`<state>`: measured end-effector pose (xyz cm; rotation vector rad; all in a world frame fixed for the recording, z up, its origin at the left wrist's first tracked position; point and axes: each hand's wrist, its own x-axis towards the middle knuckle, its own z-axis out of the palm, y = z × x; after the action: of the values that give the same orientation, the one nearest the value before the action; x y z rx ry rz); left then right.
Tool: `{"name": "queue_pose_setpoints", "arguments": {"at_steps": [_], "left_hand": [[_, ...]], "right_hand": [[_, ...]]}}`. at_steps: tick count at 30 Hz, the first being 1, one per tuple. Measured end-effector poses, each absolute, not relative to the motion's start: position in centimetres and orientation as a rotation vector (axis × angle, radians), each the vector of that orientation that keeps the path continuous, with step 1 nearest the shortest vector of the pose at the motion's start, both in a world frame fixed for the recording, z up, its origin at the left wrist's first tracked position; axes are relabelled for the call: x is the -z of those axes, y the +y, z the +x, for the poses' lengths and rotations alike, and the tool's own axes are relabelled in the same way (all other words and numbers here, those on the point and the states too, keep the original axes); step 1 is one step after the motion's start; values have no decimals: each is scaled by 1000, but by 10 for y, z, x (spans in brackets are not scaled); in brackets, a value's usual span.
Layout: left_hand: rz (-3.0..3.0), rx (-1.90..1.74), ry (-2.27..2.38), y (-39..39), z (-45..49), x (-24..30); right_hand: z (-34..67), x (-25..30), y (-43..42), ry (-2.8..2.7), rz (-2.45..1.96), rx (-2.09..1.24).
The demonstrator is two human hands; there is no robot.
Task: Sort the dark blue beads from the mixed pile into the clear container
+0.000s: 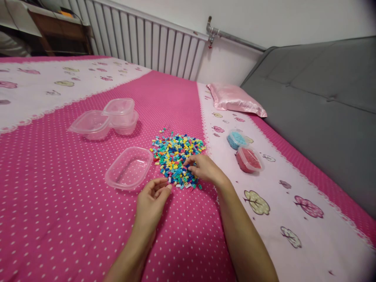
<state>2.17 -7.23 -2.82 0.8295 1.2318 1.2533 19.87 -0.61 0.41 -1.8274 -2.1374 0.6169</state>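
A heap of small multicoloured plastic pieces lies spread on the pink dotted bedcover. Over its right side, my right hand reaches in with thumb and forefinger nearly together among the pieces; whatever is between the tips is too small to make out. By the heap's front left edge, my left hand rests with fingers loosely bent and a gap between thumb and forefinger; nothing shows in it. Just left of the heap stands an open clear plastic container, with bare bedcover visible through its bottom.
Several clear containers stand grouped farther back on the left, some stacked. At right are a container of light blue pieces and a container of red pieces. Behind are a pink pillow, a grey headboard and a radiator.
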Motion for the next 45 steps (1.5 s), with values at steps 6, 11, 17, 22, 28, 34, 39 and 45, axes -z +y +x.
{"name": "queue_pose_setpoints", "arguments": {"at_steps": [6,11,17,22,28,34,39,45], "left_hand": [[818,-1266,1219,-73,22,29],[754,-1282,1194,-73,20,29],[301,-1155,775,-72,17,15],[116,-995,500,-72,14,13],[35,-968,405,-73,13,18],[26,-977,398,-74,13,16],[61,-980,464,-72,14,14],[28,-1123,620,-71,14,15]], "right_hand": [[206,-5,-5,-1971,-1704,-794],[207,-8,-6,-1768,-1521,-1035],[199,-24,-17,-1708,-1330,-1253],[186,-41,-35,-1901,-1142,-1285],[176,-48,-46,-2154,-1073,-1121],[172,-50,-50,-2163,-1135,-1059],[178,-53,-48,-2010,-1225,-932],[197,-41,-34,-1823,-1623,-484]]}}
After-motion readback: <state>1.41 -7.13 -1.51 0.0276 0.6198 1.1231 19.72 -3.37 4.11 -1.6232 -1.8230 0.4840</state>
